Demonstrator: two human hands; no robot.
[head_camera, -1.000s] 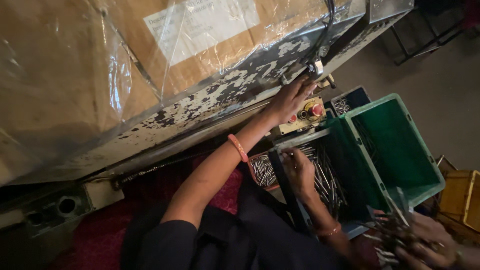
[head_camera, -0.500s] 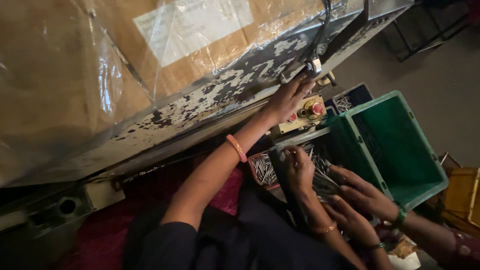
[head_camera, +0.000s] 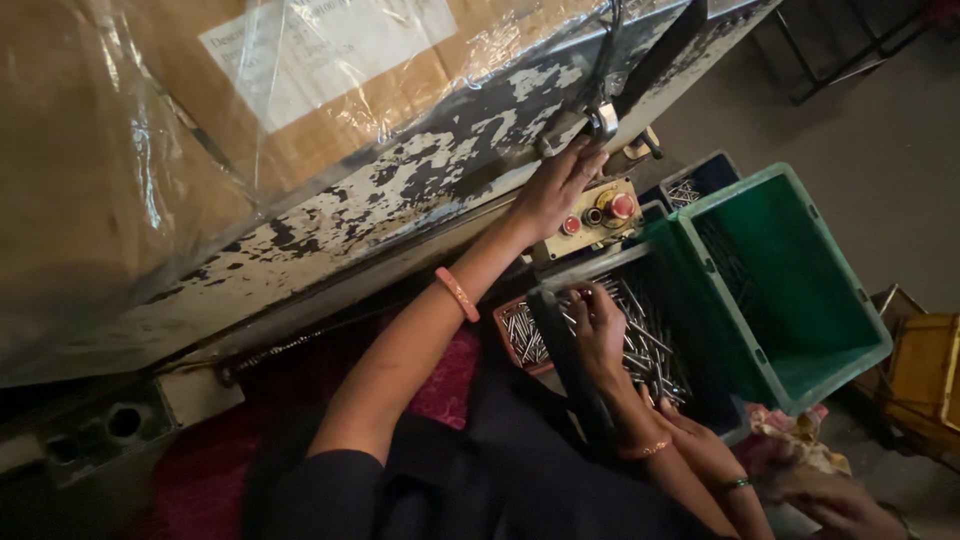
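Far left: a cardboard box (head_camera: 300, 90) under clear plastic wrap sits on a metal bench (head_camera: 400, 200) with badly chipped paint. The bench edge runs diagonally up to the right, leaving only a narrow gap between it and the person's lap.

Left hand (head_camera: 555, 188): raised to the bench edge, fingers spread flat against the metal just above a small yellow control box (head_camera: 598, 215) with red buttons. An orange bangle (head_camera: 457, 294) sits on that forearm.

Right hand (head_camera: 598, 330): down in a tray (head_camera: 520, 350) heaped with thin metal pins (head_camera: 645, 345). Fingers curled together among the pins; the dim light makes it unclear whether any are actually gripped.

Right of the tray: a green plastic crate (head_camera: 800, 270), tilted, interior appears mostly bare. Behind it a dark blue bin (head_camera: 700, 185) holds more pins. A yellow crate (head_camera: 925, 375) stands at the far right edge.

Lower right: another person's hand (head_camera: 705, 450) lies just beside the right wrist.
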